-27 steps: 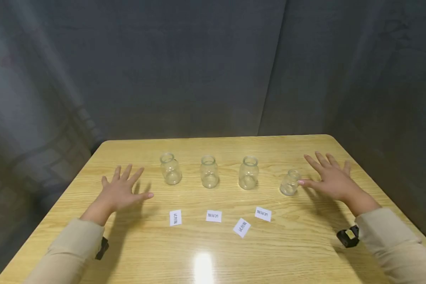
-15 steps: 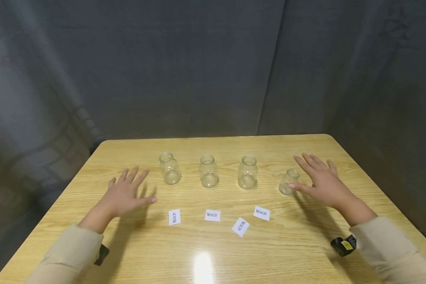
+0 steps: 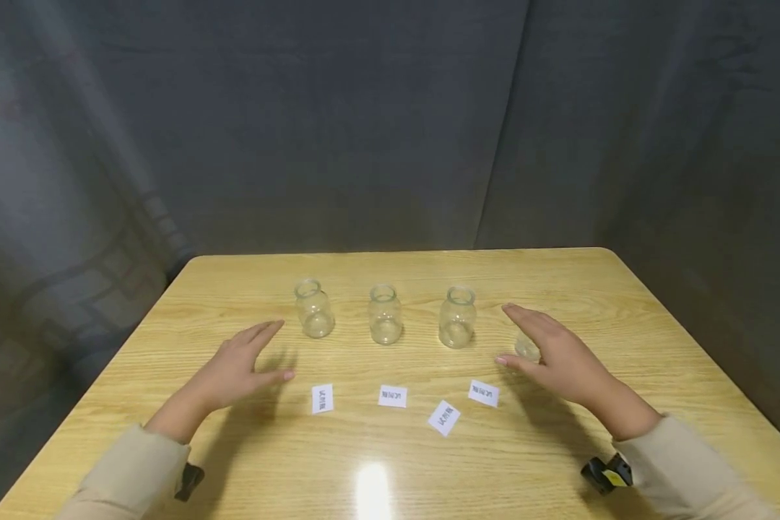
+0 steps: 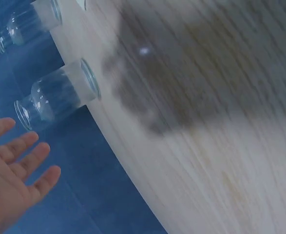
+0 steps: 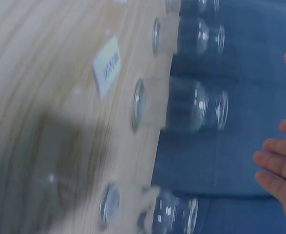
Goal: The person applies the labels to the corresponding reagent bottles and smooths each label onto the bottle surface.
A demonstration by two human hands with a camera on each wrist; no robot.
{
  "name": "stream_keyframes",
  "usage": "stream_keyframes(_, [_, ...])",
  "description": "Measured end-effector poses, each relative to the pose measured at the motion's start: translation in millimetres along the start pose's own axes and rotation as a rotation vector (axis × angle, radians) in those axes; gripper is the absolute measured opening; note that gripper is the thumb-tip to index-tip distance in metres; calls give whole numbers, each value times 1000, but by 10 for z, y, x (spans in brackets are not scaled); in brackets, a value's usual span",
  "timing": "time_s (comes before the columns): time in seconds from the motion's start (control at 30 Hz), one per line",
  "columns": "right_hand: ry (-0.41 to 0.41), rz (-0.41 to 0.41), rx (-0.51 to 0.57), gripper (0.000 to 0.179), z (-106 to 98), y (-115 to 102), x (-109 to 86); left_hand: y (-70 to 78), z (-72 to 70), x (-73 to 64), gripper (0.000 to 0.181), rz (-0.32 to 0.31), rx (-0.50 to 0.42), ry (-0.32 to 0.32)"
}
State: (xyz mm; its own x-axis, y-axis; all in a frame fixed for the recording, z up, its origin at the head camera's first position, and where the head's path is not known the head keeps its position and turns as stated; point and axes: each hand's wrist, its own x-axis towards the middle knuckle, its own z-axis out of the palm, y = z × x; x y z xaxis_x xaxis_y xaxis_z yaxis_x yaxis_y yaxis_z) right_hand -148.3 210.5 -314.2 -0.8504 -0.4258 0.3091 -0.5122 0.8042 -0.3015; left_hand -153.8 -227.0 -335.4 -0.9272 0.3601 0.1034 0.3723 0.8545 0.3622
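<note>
Several clear glass jars stand in a row across the wooden table (image 3: pixel 286 462). My left hand (image 3: pixel 237 372) hovers over the table with straight fingers, left of and nearer me than the leftmost jar (image 3: pixel 315 314). The left wrist view has that hand (image 4: pixel 13 170) below a jar's mouth, holding nothing. At the other side, my right hand (image 3: pixel 562 361) hovers empty, thumb apart from its extended fingers. It covers most of the smaller rightmost jar (image 3: pixel 526 349). Another jar (image 3: pixel 457 318) stands left of its fingertips. White paper labels (image 3: pixel 484 393) with dark writing lie in front of the jars.
A middle jar (image 3: pixel 385 315) stands between the outer ones. Further labels (image 3: pixel 322 399) lie spread toward the left. Behind the table's far edge hangs a dark grey curtain (image 3: pixel 338 144). A small black camera (image 3: pixel 606 474) sits at the right wrist, with another at the left.
Both hands have moved inward, toward each other, and their spread fingers have drawn together. The right hand now hides most of the rightmost jar. Jars and labels have stayed put.
</note>
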Motion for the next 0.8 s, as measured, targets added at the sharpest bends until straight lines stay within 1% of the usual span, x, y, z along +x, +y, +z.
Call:
stream_keyframes(0.2, [-6, -49, 72, 68, 164, -171, 76, 20, 34, -18, 80, 25, -113, -24])
stream_keyframes(0.4, [-48, -82, 159, 67, 359, -340, 154, 36, 106, -11, 75, 60, -190, -43])
stream_keyframes(0.53, [-93, -78, 212, 68, 495, -434, 189, 64, 168, -7, 72, 78, -212, -63])
stream_keyframes(0.67, [-155, -61, 271, 67, 615, -528, 225, 86, 210, -12, 68, 99, -224, -67])
stream_keyframes(0.8, [-207, -41, 352, 62, 710, -628, 274, 99, 252, -23, 66, 96, -247, -72])
